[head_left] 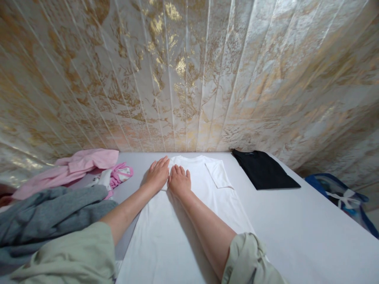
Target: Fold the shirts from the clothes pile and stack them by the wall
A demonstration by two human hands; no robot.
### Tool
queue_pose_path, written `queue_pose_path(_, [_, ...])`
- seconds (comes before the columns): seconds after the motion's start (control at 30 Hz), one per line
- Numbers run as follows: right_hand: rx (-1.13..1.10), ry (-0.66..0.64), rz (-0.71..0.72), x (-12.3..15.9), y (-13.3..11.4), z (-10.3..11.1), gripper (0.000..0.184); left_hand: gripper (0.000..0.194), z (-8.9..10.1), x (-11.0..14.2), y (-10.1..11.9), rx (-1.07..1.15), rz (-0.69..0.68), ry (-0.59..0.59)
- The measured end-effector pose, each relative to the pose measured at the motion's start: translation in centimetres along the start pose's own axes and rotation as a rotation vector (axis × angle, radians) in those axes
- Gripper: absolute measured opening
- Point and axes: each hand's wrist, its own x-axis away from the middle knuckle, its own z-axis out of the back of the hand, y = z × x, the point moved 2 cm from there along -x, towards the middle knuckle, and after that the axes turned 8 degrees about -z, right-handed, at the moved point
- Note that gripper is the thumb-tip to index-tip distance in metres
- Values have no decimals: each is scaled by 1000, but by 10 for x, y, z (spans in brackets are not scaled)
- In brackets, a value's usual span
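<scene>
A white T-shirt lies spread out in front of me, its collar toward the far edge of the table. Its right sleeve is folded inward over the body. My left hand rests flat on the shirt's upper left part, fingers stretched out. Beside it, my right hand presses palm down on the cloth near the collar, its fingers also extended. Neither hand grips anything. My left hand and forearm partly hide the shirt's left sleeve and side.
On the white table, a folded black garment lies at the far right. Pink cloth, a pink patterned piece and grey clothing are heaped at the left. A blue-edged bag stands beyond the right edge. A gold-patterned curtain hangs behind.
</scene>
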Motion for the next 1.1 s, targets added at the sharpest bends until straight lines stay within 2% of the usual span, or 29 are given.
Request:
queue_pose_path(0.1, [-5, 2, -13, 0, 2, -1, 49, 52, -8, 0, -2, 20, -60, -74])
queue_pose_path(0.27, [25, 14, -48, -3, -1, -1, 47, 56, -14, 0, -6, 25, -73, -102])
queue_pose_path(0.33, [67, -21, -46, -8, -1, 8, 45, 55, -13, 1, -6, 25, -72, -109])
queue_pose_path(0.4, [108, -53, -58, -15, 9, 26, 42, 54, -11, 1, -5, 25, -72, -112])
queue_pose_path(0.47, [137, -32, -93, -20, 31, 51, 41, 54, -10, 2, -4, 29, -75, -110])
queue_pose_path(0.53, [169, 23, -132, -19, 64, 74, 42, 54, -9, 3, -4, 37, -80, -106])
queue_pose_path(0.63, [226, 46, -199, -3, 119, 90, 46, 55, -8, 4, -4, 49, -83, -105])
queue_pose_path(0.7, [277, -4, -170, 11, 145, 86, 52, 55, -6, 3, -4, 51, -79, -110])
queue_pose_path(0.8, [312, -19, -131, 25, 163, 75, 56, 56, -2, 1, 0, 42, -67, -133])
queue_pose_path(1.1, [315, -2, -139, 24, 161, 72, 58, 68, -8, 17, 48, 41, -121, -113])
